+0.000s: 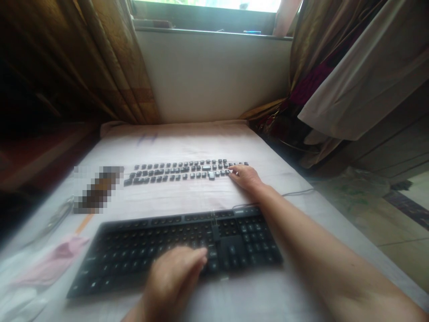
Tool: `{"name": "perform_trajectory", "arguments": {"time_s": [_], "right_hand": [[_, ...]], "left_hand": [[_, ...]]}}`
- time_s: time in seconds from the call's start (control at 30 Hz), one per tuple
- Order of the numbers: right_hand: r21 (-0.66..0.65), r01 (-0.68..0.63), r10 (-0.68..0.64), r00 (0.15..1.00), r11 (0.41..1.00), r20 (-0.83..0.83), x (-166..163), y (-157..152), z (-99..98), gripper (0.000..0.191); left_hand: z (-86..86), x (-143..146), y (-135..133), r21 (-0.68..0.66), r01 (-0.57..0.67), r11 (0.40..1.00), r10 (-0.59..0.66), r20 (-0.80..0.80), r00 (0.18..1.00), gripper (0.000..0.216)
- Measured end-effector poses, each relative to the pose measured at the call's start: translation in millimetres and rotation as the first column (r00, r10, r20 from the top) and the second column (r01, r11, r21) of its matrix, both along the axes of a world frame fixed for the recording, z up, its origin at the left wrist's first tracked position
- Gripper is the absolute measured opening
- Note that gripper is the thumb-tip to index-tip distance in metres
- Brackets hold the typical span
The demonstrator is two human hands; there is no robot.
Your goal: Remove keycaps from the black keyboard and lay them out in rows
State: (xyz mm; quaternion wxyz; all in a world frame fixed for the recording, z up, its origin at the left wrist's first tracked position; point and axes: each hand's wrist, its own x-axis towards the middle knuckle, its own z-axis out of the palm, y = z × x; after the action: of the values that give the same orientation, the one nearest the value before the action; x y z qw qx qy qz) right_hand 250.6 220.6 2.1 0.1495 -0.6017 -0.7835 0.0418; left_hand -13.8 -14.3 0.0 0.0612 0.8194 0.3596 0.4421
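Right hand (246, 176), nearer than the left hand (177, 268), sat at the loose keycaps (185, 169), rows running leftward; whether either pinched anything, I couldn't tell.

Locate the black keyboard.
In the head view, the black computer keyboard lies lower center, partly under the left hand, nearer the camera than the loose keycaps.
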Motion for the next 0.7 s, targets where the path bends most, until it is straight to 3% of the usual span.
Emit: {"name": "perform_trajectory", "arguments": {"time_s": [0.3,0.5,0.53,0.6,0.7], "right_hand": [[0.044,0.006,-0.003,0.998,0.999,-0.067,9,-21,5.3,0.032],[0.159,-0.166,0.185,0.976,0.973,-0.117,-2,-90,21.8,0.025],[0.181,-0.223,0.245,0.963,0.958,-0.110,-6,-104,24.6,0.025],[0.251,-0.432,0.443,0.897,0.866,0.014,-16,-126,29.7,0.026],[0.211,-0.610,0.580,0.792,0.764,0.189,-30,-146,36.5,0.027]], "left_hand": [[-0.4,1,1,0.007,0.025,1.000,-0.026,0.040,0.999,0.021],[-3.4,2,2,-0.017,0.026,1.000,-0.025,0.039,0.999,0.020],[-3.8,2,1,-0.023,0.021,1.000,-0.021,0.035,0.999,0.019],[-4.0,2,1,-0.023,0.005,1.000,-0.004,0.025,1.000,0.018],[-3.1,3,1,-0.005,-0.017,1.000,0.017,0.007,1.000,0.017]]}}
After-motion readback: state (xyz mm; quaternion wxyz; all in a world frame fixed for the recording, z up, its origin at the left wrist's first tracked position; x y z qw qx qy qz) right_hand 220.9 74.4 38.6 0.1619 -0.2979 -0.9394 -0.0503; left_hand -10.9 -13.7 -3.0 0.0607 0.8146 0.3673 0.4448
